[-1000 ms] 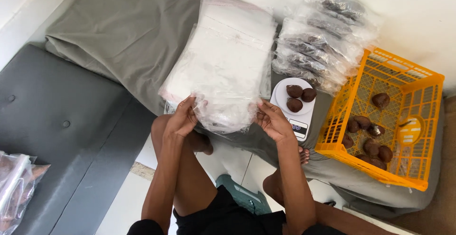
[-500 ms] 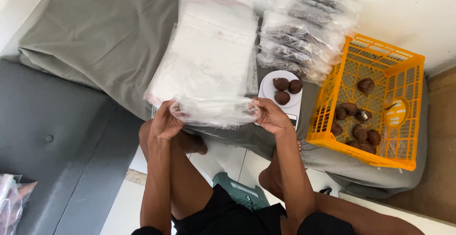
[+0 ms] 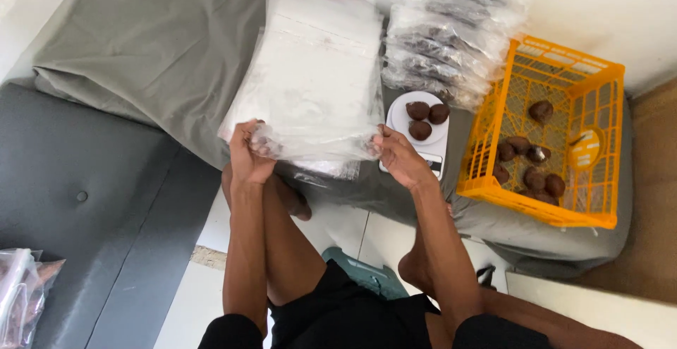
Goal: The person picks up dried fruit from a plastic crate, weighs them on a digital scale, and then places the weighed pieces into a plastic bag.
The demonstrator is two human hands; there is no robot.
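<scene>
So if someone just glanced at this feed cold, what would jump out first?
Probably the bright orange crate at the right, with dark brown round pieces lying in it. Next, at the centre, the left hand and right hand stretch a clear plastic bag between them, over a stack of empty bags. Just right of that, three more brown pieces sit on a small white scale.

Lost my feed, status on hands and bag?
Left hand and right hand each grip an end of clear plastic bag. Nothing between them.
</scene>
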